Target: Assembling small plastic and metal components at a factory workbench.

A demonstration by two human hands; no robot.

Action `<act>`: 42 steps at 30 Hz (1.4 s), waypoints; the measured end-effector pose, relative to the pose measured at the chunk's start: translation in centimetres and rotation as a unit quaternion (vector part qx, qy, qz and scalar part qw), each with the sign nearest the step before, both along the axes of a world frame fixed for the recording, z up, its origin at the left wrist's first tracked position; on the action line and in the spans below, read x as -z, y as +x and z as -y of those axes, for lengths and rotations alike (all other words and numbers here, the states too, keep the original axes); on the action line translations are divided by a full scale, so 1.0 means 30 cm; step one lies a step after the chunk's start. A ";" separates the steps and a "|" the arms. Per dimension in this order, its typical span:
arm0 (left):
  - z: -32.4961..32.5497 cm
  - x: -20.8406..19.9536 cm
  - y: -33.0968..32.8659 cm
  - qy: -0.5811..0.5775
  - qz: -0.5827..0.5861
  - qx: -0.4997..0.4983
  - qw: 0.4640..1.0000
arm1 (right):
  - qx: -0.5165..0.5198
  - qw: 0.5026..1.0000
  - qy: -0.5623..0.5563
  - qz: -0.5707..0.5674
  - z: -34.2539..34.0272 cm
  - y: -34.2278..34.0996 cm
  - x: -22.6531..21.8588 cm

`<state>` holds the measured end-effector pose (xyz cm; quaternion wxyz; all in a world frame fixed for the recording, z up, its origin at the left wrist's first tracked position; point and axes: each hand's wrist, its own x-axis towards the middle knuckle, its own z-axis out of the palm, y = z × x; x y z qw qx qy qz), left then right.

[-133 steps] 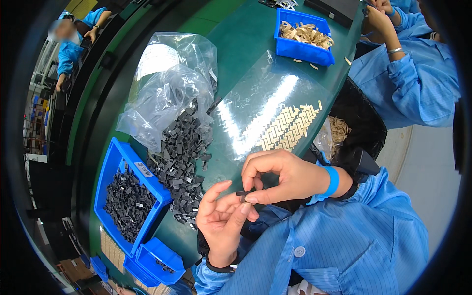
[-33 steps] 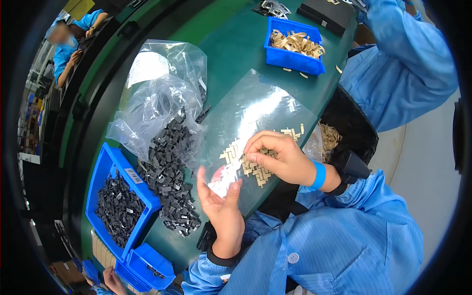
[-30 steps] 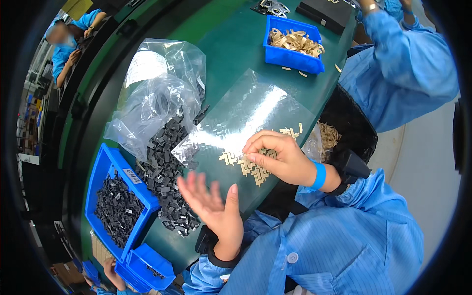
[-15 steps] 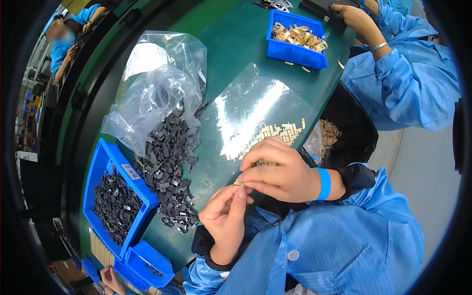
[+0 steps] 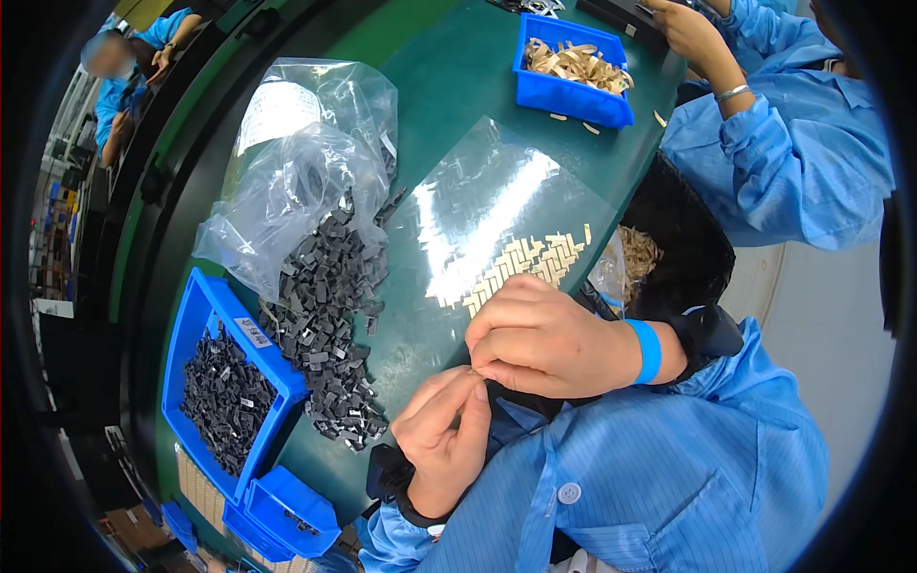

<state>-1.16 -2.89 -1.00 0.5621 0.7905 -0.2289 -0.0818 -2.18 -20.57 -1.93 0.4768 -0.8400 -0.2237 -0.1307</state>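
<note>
My left hand [image 5: 442, 430] and my right hand [image 5: 564, 344] meet at the fingertips, in front of my body near the table's edge. Both are closed in a pinch around a small tan piece, which the fingers now almost wholly cover. Just beyond my right hand lies a clear plastic sheet [image 5: 492, 158] on the green table. Small tan strips [image 5: 535, 260] stick to its near part in slanting rows. To the left of my hands spreads a heap of small black parts [image 5: 330, 329], with a clear plastic bag [image 5: 320, 158] over its far end.
A blue bin [image 5: 172, 392] of black parts and a smaller blue bin [image 5: 296, 530] stand at left. Tan strips fill a blue bin [image 5: 573, 107] at the far right. A black-lined waste container [image 5: 693, 229] sits beside the table. A co-worker's arm [image 5: 702, 48] reaches in nearby.
My right hand has turned and closed further over the fingertips, covering the tan piece that showed before. My left hand has shifted slightly right.
</note>
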 end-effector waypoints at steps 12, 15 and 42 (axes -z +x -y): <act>-0.023 -0.010 -0.007 0.014 0.013 0.031 0.999 | -0.052 0.998 0.028 -0.031 0.010 -0.005 -0.011; -0.031 0.006 -0.005 -0.015 -0.038 0.039 0.998 | -0.048 0.998 0.018 -0.038 0.003 -0.014 -0.001; -0.012 0.003 -0.003 -0.137 -0.120 -0.047 0.982 | -0.064 0.850 0.367 -0.373 -0.027 -0.035 0.003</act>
